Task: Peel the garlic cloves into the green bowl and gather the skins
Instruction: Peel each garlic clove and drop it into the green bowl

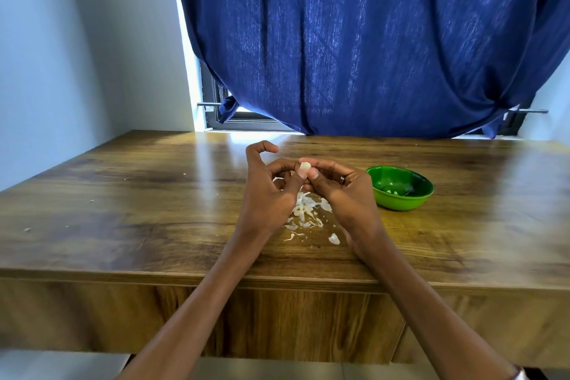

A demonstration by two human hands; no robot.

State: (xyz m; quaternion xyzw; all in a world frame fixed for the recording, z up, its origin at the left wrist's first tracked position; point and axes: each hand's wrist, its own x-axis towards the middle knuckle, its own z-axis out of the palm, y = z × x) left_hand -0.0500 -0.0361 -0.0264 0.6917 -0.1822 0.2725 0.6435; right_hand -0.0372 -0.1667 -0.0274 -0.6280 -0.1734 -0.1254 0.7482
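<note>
Both hands are up over the middle of the table (pixel 123 194), and between them sits the clove (pixel 304 167), small, pale and creamy white, its visible face smooth and glossy; whether any skin clings to the hidden side cannot be told. The left hand (pixel 271 191) pinches it from the left, thumb against the clove's near side, middle fingers curled behind, while the index finger arches up and away, touching nothing. The right hand (pixel 336 185) closes in from the right, thumb tip pressed just beside the clove's lower edge, fingers curled round its far side, a ring showing on one of them. So the clove is held at the very fingertips of both hands, poking out above the two thumbs, well above the tabletop. Directly below the grip, toward the near edge, lie the skins (pixel 305 213), a loose scatter of thin white flakes, with one bigger piece further out on the near right. The bowl (pixel 401 197), green and shiny, sits to the right of the hands, near the right wrist but apart from it, with a few pale bits inside.
</note>
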